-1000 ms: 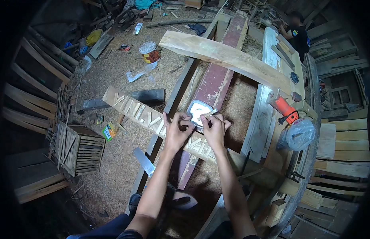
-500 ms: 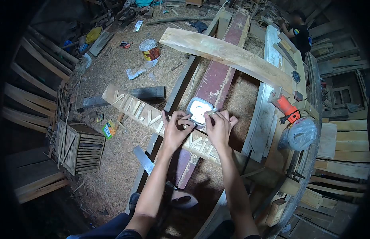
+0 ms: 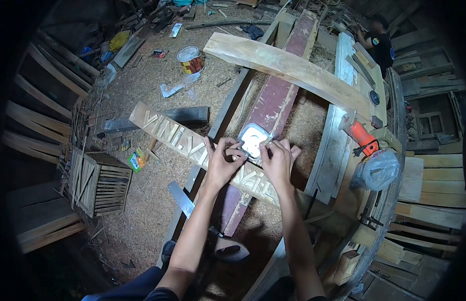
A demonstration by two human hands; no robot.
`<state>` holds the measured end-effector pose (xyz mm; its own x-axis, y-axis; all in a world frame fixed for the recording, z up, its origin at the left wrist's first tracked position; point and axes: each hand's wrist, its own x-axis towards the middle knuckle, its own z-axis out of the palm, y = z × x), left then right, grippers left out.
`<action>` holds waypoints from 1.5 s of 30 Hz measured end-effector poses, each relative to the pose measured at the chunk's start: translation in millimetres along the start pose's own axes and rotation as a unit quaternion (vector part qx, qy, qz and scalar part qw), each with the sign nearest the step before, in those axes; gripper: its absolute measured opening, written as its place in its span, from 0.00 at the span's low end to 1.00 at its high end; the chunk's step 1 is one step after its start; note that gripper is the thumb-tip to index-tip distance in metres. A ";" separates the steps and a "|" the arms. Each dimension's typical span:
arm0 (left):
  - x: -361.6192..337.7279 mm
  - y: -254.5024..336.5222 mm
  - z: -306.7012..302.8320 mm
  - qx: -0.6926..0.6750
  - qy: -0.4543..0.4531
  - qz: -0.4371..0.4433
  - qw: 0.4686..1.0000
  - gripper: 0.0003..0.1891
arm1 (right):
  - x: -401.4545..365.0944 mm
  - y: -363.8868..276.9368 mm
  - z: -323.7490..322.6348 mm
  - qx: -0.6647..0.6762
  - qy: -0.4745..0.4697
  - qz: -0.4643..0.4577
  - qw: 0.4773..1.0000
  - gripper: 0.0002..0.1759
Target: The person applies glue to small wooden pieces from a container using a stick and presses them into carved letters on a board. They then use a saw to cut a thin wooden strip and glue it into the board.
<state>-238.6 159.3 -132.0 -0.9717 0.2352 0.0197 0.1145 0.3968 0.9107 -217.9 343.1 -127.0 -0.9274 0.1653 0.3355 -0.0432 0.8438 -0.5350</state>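
Note:
A shallow plastic tub [image 3: 253, 140] with white stuff in it stands on the reddish plank, just beyond my hands. My left hand [image 3: 224, 163] is pinched, thumb and forefinger meeting by the tub's near left corner. Thumb and fingers of my right hand [image 3: 276, 161] are closed at its near right edge. Whatever either pinch holds is too small or hidden to make out. Under both wrists lies a long wooden board [image 3: 135, 116] bearing raised wooden letters [image 3: 151, 121]; my hands cover its middle part.
A thick plank [image 3: 273, 60] crosses the bench frame farther off. On the right are an orange power tool [image 3: 362, 136] and a plastic bag [image 3: 381, 169]. A handsaw [image 3: 180, 199] rests at the left near my forearm. A paint can [image 3: 190, 60] and slatted crate [image 3: 110, 183] stand left; a person [image 3: 379, 47] is far right.
The view has shifted slightly. Both hands stay pinched at the tub's near edge, with hardly any movement.

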 end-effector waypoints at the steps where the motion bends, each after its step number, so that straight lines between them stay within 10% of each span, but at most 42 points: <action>1: -0.5 0.7 0.1 0.004 0.004 0.006 1.000 0.25 | -0.4 1.4 1.1 -0.033 -0.013 -0.022 0.999 0.11; 15: 0.4 -2.9 -1.5 -0.003 0.000 0.006 1.000 0.25 | -3.2 3.8 8.2 0.132 -0.051 0.137 0.980 0.12; 21: -1.1 0.1 -0.7 -0.003 -0.002 0.010 1.000 0.25 | 1.0 -1.8 2.1 -0.053 -0.044 -0.091 0.993 0.07; 37: -0.5 1.0 -0.7 -0.020 0.009 -0.007 1.000 0.24 | -4.6 -2.7 4.9 0.119 0.001 0.105 0.987 0.13; 45: -2.1 7.6 2.1 -0.054 0.041 0.021 0.997 0.22 | -2.9 -10.1 -18.3 0.393 0.040 0.176 0.902 0.12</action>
<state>-235.3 163.6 -126.0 -0.9806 0.1748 0.0882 0.1368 0.2894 0.9474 -208.0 343.4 -108.4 -0.9062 0.4161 0.0755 -0.0302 0.1143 -0.9930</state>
